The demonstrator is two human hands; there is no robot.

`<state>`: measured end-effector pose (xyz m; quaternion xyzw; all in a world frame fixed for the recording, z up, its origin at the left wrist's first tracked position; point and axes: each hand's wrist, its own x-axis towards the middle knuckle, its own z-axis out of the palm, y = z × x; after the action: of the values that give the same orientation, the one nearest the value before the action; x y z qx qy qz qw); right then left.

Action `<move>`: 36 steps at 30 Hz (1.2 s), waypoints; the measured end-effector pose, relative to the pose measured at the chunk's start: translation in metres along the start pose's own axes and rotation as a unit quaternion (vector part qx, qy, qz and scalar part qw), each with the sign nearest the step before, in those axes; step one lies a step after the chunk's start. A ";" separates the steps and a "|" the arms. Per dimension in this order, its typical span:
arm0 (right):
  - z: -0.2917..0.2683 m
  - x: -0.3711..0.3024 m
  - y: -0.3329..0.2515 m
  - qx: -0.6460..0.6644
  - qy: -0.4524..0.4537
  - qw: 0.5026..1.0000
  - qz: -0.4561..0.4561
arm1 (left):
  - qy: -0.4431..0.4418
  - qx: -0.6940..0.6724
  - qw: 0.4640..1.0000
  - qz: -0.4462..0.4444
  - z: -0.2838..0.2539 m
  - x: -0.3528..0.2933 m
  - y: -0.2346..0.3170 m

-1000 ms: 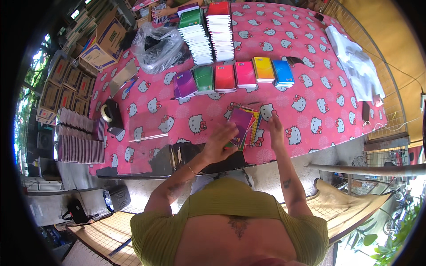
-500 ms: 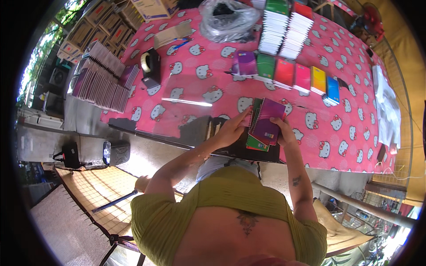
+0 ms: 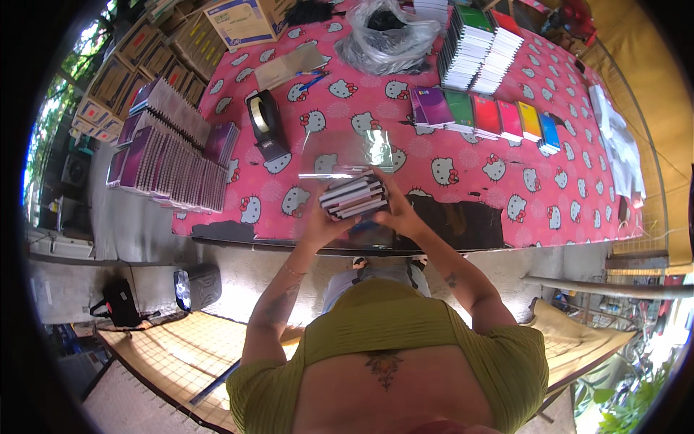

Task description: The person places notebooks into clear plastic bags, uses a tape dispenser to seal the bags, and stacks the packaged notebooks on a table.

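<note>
A small stack of notebooks [image 3: 353, 195] is gripped between both hands just above the table's near edge, with its page edges facing up. My left hand [image 3: 327, 218] closes round the left end of the stack. On its right end, my right hand [image 3: 396, 211] presses with the thumb toward me. The covers are mostly hidden by the hands and the angle. Just beyond the stack, a clear plastic sheet or sleeve [image 3: 318, 153] lies on the table. A black tape dispenser [image 3: 269, 130] with a roll of tape stands to the left.
A row of colored notebooks [image 3: 486, 116] and tall spiral notebook stacks [image 3: 463, 54] stand at the back right. Purple notebooks [image 3: 173, 163] are piled at left. Blue pens [image 3: 312, 79], a cardboard piece [image 3: 289, 66] and a plastic bag [image 3: 387, 43] lie toward the back of the pink-covered table [image 3: 426, 170].
The notebooks, fanned with a purple cover up before, are now gathered, turned edge-up and moved left to the plastic. Both hands moved left with them. My view has shifted slightly.
</note>
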<state>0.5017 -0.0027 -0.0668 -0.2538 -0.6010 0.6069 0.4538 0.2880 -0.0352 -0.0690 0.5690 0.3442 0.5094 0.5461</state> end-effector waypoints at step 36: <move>-0.024 0.020 0.037 -0.459 -0.021 0.888 0.013 | -0.002 0.543 0.835 -0.089 -0.026 0.054 0.036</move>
<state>0.5040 0.0312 -0.1009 -0.4293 -0.8183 0.2745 0.2659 0.2708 0.0170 -0.0256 0.7419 0.6137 0.1887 0.1933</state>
